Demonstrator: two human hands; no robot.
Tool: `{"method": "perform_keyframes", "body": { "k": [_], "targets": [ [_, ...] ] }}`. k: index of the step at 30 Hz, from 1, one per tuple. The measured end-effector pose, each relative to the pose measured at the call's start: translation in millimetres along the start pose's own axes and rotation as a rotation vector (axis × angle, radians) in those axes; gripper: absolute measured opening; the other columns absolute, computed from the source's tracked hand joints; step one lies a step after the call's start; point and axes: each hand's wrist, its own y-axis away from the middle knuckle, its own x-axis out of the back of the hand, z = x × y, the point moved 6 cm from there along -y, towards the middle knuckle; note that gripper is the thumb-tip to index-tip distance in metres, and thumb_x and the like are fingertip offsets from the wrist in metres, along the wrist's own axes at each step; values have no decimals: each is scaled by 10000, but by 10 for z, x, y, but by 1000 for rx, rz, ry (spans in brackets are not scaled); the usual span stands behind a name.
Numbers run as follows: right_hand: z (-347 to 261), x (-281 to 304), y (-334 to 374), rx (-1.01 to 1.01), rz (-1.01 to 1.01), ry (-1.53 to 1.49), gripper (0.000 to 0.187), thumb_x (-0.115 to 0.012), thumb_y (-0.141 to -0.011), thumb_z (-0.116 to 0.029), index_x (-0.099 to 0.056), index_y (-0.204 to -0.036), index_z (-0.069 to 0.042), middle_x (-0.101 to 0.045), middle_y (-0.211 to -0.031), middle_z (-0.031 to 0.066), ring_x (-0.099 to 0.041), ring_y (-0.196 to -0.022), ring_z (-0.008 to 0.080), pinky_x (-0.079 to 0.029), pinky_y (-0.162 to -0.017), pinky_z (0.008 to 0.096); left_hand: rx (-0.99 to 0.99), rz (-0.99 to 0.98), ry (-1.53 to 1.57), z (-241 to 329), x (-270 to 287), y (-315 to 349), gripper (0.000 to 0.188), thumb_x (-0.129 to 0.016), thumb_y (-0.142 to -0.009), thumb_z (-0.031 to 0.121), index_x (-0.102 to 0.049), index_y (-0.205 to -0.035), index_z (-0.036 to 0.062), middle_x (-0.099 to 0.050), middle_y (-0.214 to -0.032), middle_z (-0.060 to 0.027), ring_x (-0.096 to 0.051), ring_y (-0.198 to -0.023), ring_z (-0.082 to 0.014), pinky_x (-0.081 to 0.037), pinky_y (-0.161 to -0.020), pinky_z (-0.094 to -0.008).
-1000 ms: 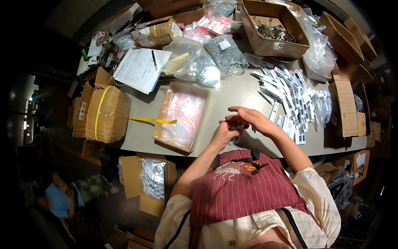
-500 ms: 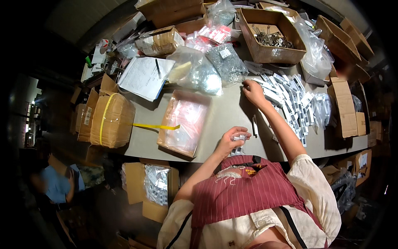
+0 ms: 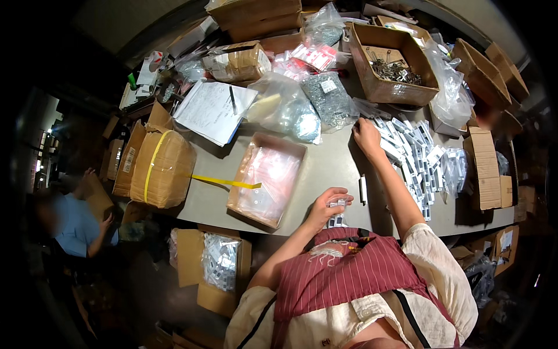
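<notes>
we hold a small clear bag (image 3: 337, 213) in our left hand (image 3: 324, 209), fingers curled round it, at the near edge of the table (image 3: 334, 168); it looks glossy, with grey-white and dark pieces inside. our right hand (image 3: 367, 138) bends at the left edge of a heap of pale grey strips (image 3: 415, 163); its fingertips are hidden, so we cannot tell their grip. one loose strip (image 3: 363, 190) lies between our hands. a yellow strap (image 3: 226, 182) crosses the cardboard box (image 3: 250, 215) of clear bags; a hardware bag (image 3: 330, 99) crowds our right hand.

On the worktop (image 3: 334, 168), a carton (image 3: 283, 145) holding plastic bags (image 3: 266, 171) stands left of the hardware pile (image 3: 416, 157) and before a notepad (image 3: 210, 113).
</notes>
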Motion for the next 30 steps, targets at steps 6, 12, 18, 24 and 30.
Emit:
{"method": "perform_keyframes", "body": {
  "k": [6,12,18,24,30],
  "targets": [
    [-164,-6,-57,-90,31,-103,354,-710,-866,-299,-663,-1111,-47,-639,-1082,158,-640,-1005,379,-518,-819,493,25,45,-19,92,-66,29,521,-631,-831,-3,-497,-1335,-20,-654,-1260,-190,-634,-1165,-247,-466,-1039,-360],
    [-271,-82,-126,87,138,12,252,-683,-888,-253,-607,-985,-34,-648,-975,168,-653,-910,384,-529,-741,499,28,-30,-22,65,-23,24,551,-619,-847,51,-474,-1375,-13,-653,-1282,-157,-613,-1191,-231,-449,-1052,-351],
    [-321,-121,112,213,-13,11,199,-642,-871,-197,-616,-916,-5,-674,-877,200,-663,-782,402,-526,-683,492,-37,-55,20,-144,69,-54,546,-625,-849,9,-482,-1376,1,-641,-1265,-182,-613,-1179,-247,-450,-1059,-363],
    [-604,446,1092,106,-450,-740,157,-726,-864,-156,-703,-907,-7,-663,-801,85,-620,-695,188,-500,-671,314,-67,16,18,-157,65,-16,552,-613,-805,-79,-496,-1339,2,-664,-1198,-141,-641,-1127,-236,-491,-998,-361],
    [-915,1267,1618,450,-364,-693,143,-778,-827,-143,-732,-908,-35,-627,-900,70,-583,-906,245,-470,-793,363,-65,-31,-37,-155,-38,-21,565,-600,-787,-97,-479,-1332,-8,-637,-1183,-96,-606,-1165,-198,-465,-1007,-319]
  ]
}}
